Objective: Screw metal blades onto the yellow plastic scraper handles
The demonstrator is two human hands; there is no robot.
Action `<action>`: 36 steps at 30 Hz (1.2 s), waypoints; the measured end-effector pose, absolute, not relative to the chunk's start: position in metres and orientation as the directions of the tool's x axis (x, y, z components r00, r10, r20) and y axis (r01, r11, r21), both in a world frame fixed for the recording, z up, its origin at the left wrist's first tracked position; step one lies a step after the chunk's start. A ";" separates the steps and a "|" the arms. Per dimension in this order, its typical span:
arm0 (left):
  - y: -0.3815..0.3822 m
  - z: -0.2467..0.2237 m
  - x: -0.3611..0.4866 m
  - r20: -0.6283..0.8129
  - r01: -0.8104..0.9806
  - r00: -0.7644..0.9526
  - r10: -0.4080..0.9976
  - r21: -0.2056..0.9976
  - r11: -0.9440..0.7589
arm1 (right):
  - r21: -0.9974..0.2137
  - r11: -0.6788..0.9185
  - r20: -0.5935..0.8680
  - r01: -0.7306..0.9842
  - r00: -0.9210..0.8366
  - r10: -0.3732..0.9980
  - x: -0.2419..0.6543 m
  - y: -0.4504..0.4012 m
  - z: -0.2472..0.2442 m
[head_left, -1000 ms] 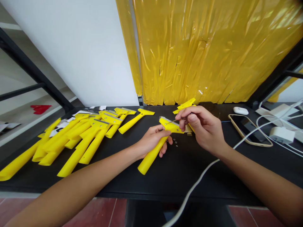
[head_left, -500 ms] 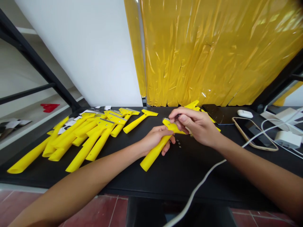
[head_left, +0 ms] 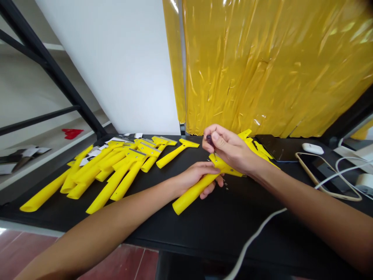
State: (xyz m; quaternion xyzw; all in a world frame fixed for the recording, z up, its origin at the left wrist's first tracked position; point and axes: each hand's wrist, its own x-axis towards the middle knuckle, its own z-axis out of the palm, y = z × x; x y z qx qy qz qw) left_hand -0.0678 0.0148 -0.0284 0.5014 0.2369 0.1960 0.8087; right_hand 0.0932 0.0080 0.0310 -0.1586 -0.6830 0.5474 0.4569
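Observation:
My left hand (head_left: 198, 179) is wrapped round the neck of a yellow scraper (head_left: 192, 195), whose hollow handle slants down toward me. The scraper's wide head faces away, with small screws showing on it. Above that head, my right hand (head_left: 230, 146) pinches a small screwdriver (head_left: 209, 139) with a dark handle. Its thin shaft points down at the left end of the head, where a screw sits. Part of the scraper head is hidden behind my right hand and wrist. One more scraper (head_left: 171, 154) lies by itself beyond my left hand.
Several yellow scrapers (head_left: 116, 167) are heaped on the black table (head_left: 151, 229) at left. More yellow pieces (head_left: 258, 149) lie behind my right hand. A dark tablet-like slab (head_left: 275, 147), a white earbud case (head_left: 312, 148), a phone (head_left: 326, 171) and a white cable (head_left: 256, 235) are at right.
My right hand has risen and turned, bringing the screwdriver's handle and shaft into sight over the scraper head. My left hand keeps its hold. The view has shifted slightly.

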 end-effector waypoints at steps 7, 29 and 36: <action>0.014 -0.030 -0.067 -0.163 -0.127 0.802 0.574 0.894 0.431 | -0.859 0.247 0.393 -0.448 -0.269 0.879 0.087 0.010 0.031; 0.008 -0.023 -0.066 -0.198 -0.074 0.782 0.591 0.912 0.403 | -0.843 0.206 0.374 -0.496 -0.266 0.889 0.083 0.005 0.038; 0.005 -0.023 -0.065 -0.194 -0.074 0.778 0.598 0.916 0.394 | -0.847 0.241 0.408 -0.473 -0.290 0.866 0.088 0.008 0.039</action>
